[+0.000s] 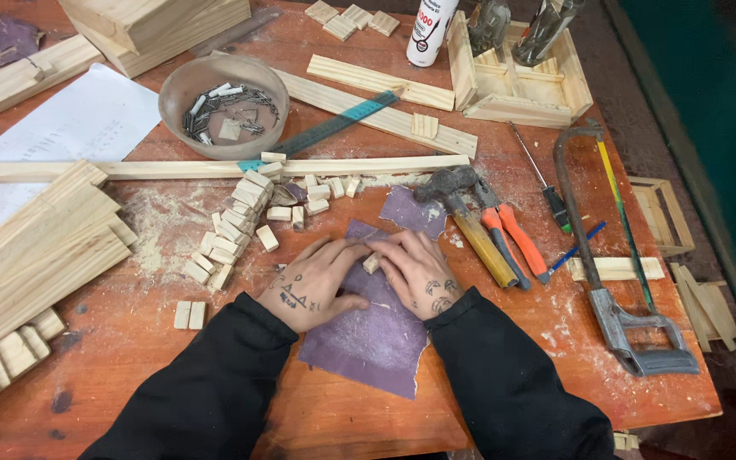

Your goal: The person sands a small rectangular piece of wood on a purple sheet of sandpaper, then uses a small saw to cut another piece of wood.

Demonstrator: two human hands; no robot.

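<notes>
We press our left hand [313, 288] flat on the purple sandpaper [368, 328]. Our right hand [417, 274] pinches the small wood block [371, 263] between both hands.

small pale wood block [371, 263] | on purple sandpaper sheet [368, 336] | lying flat

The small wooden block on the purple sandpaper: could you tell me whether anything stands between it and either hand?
Nothing visible does. The small wooden block lies on the purple sandpaper, with the fingertips of the right hand on it and the left hand flat on the sheet beside it.
</notes>
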